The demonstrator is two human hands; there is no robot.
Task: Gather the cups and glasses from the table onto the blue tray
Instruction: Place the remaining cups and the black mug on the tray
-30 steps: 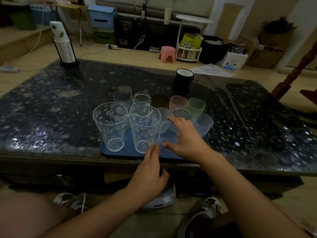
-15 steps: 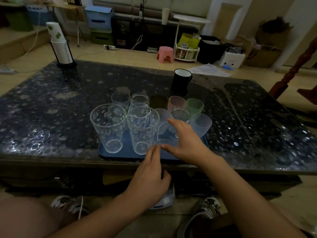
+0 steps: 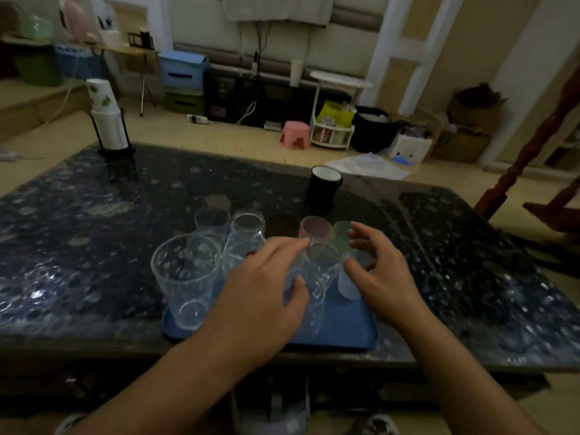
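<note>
The blue tray (image 3: 345, 324) lies at the near table edge, crowded with several cups and glasses. A tall clear glass (image 3: 185, 277) stands at its front left. Pink (image 3: 315, 227), green (image 3: 340, 233) and dark (image 3: 282, 226) cups line the back, beside small clear glasses (image 3: 246, 224). My left hand (image 3: 266, 293) reaches over the tray's middle; thumb and forefinger flank a frosted cup, and contact is unclear. It hides a second tall glass. My right hand (image 3: 383, 271) hovers with curled, spread fingers beside a pale frosted cup (image 3: 348, 284). A clear glass (image 3: 321, 268) stands between the hands. A black mug (image 3: 324, 189) stands on the table behind the tray.
The dark speckled glass table (image 3: 94, 215) carries a stack of paper cups in a black holder (image 3: 108, 120) at its far left corner. A wooden post (image 3: 514, 171) rises by the right edge. Stools, boxes and bins stand on the floor beyond.
Both hands moved forward over the tray: the left from the tray's front edge up among the glasses, the right farther right beside the frosted cup. The view tilted upward.
</note>
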